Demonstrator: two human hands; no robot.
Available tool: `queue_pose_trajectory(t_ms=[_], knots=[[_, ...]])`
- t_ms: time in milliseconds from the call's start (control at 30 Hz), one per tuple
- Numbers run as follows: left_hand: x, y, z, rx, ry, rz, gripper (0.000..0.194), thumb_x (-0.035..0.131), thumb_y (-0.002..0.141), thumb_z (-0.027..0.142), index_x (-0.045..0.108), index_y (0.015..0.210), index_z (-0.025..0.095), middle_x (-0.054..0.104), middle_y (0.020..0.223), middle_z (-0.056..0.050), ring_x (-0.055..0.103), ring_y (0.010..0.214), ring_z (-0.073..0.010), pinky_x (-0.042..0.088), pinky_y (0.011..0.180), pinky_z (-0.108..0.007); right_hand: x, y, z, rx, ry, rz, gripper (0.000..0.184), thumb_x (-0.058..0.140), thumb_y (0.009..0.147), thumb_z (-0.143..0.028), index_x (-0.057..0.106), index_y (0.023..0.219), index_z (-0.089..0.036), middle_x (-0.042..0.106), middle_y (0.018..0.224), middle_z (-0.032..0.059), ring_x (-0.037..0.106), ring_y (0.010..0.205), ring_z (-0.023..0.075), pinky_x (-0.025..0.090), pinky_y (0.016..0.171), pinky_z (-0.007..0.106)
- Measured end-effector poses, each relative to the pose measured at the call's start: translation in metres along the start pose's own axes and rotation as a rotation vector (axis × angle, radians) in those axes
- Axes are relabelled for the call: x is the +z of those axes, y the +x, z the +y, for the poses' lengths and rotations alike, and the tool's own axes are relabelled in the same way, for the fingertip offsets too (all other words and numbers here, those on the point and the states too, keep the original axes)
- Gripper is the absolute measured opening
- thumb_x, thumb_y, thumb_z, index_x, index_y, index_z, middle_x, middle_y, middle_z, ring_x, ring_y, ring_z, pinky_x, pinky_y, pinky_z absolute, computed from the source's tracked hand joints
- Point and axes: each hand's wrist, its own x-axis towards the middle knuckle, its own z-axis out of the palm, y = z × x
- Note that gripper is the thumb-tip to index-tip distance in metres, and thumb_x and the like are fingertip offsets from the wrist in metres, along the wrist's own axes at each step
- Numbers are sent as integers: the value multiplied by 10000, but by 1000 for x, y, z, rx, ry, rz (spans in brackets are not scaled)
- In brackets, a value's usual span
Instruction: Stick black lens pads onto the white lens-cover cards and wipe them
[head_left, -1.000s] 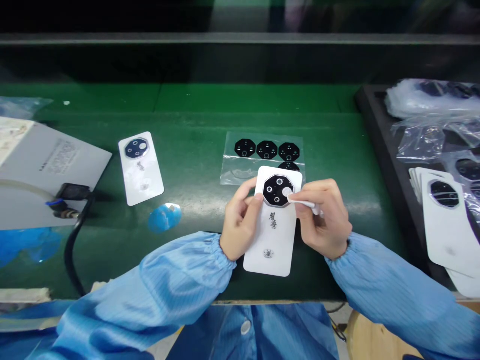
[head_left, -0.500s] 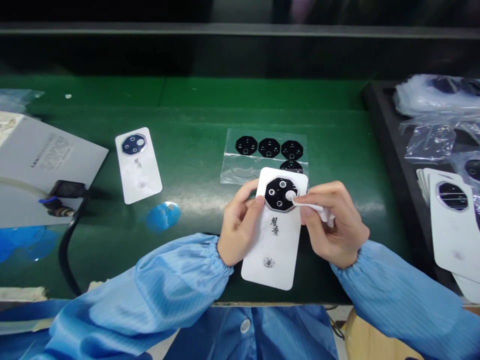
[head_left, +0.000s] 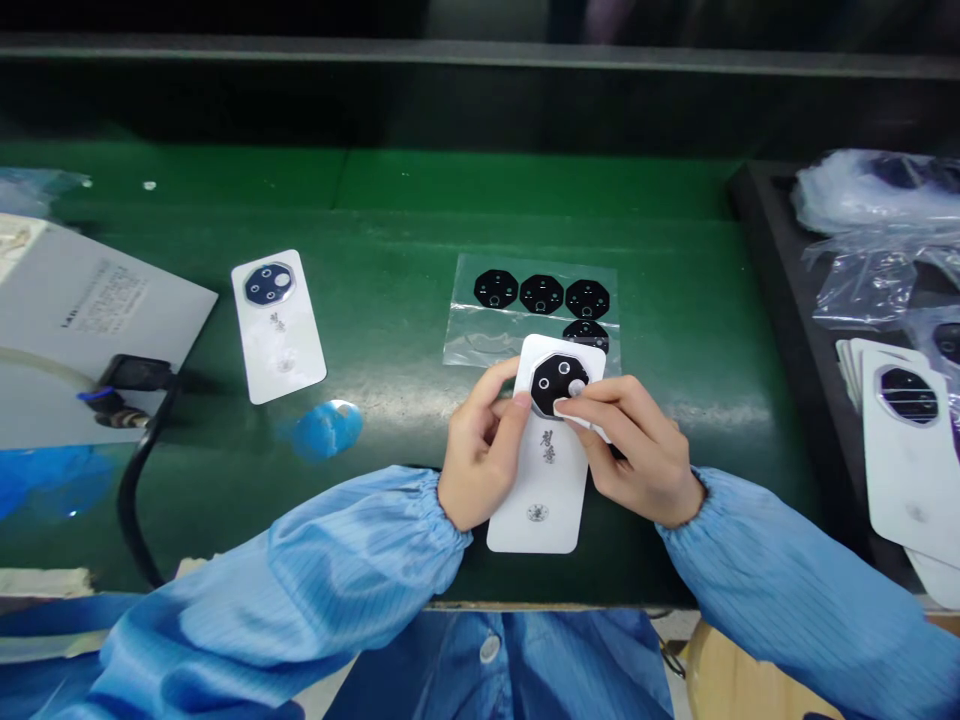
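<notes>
My left hand (head_left: 482, 450) grips a white phone back panel (head_left: 540, 490) by its left edge, thumb on top. The panel carries a black octagonal camera plate (head_left: 551, 378) with round openings, plus dark printed lettering and a small emblem. In my right hand (head_left: 637, 450) a small white cloth (head_left: 592, 425) is pinched; it presses on the lower part of the camera plate, hiding that opening. Just behind the panel, a clear sheet (head_left: 469, 340) with several black octagonal stickers (head_left: 541, 295) lies on the green table (head_left: 390, 300).
Another white back panel (head_left: 281, 340) lies at left, near a blue film piece (head_left: 328, 430). A white box (head_left: 90, 320) with a black cable (head_left: 139, 490) stands far left. At right, a black tray (head_left: 780, 340) holds stacked panels (head_left: 907, 460) and clear plastic bags (head_left: 862, 280).
My right hand has shifted left and slightly down with the cloth, from the large right opening to the lower part of the camera plate. The panel's lower end has tilted up slightly.
</notes>
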Motion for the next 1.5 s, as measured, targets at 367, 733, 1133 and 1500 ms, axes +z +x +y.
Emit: queue_pose_trajectory(t_ms=[367,733,1133,1500], knots=[[-1,1,-3,-15,7,17,324,578,897,356,602,1168,179,404,476,64,270,375,-67,195,376,-221,1,0,1,-3,76,-44,282,456,895,-16,583,1077,-190,551,966,66,556,715,129,470,558,257],[-2,2,3,-62,-89,-2,341,568,898,363,581,1201,207,509,525,33,508,446,-134,365,408,-227,-14,17,-2,264,574,112,147,522,907,-82,616,957,-184,546,885,24,534,578,91,433,511,268],[-2,7,0,-109,-207,-31,315,593,882,342,591,1163,200,524,525,44,467,417,-96,400,424,-203,-15,15,-3,467,878,133,120,566,911,-147,666,958,-195,556,848,31,530,607,118,400,570,305],[-3,9,0,-135,-195,-55,311,574,891,344,573,1161,190,585,570,25,505,473,-101,387,437,-182,-22,23,8,922,1417,50,95,608,864,-233,696,860,-198,484,676,0,406,568,100,353,507,229]])
